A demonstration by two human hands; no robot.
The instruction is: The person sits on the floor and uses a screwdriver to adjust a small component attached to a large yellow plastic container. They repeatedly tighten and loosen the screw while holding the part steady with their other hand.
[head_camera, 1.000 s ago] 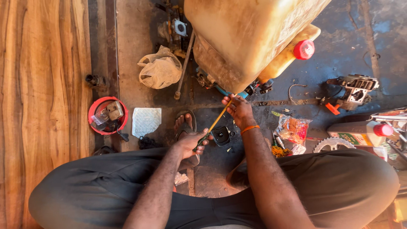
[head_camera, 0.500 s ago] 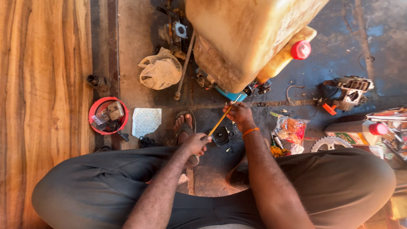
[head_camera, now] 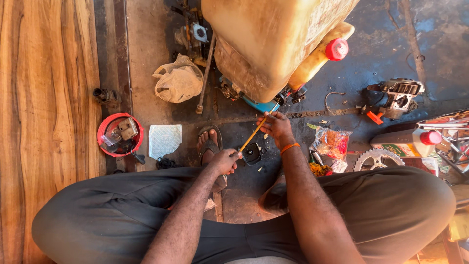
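I sit on the floor, knees spread, looking down. Between my hands runs a thin yellow stick [head_camera: 253, 134], slanting up to the right. My left hand [head_camera: 224, 161] is closed on its lower end, just above my sandalled foot [head_camera: 209, 145]. My right hand [head_camera: 276, 128], with an orange band at the wrist, pinches its upper end below a big dirty yellow jerrycan [head_camera: 273, 39] with a red cap. A small black engine part [head_camera: 252, 153] lies on the floor directly under the stick.
A red bowl of small parts [head_camera: 120, 135] and a white patterned pad [head_camera: 164, 139] lie left. A crumpled plastic bag [head_camera: 178, 84] sits further up. Right: a snack packet [head_camera: 331, 143], a sprocket [head_camera: 373, 159], an engine piece [head_camera: 396, 98], a red-capped bottle [head_camera: 405, 140]. Wooden planks [head_camera: 44, 107] fill the left.
The view has shifted slightly. Both hands stay on the yellow stick; my left hand has slid a little along its lower end.
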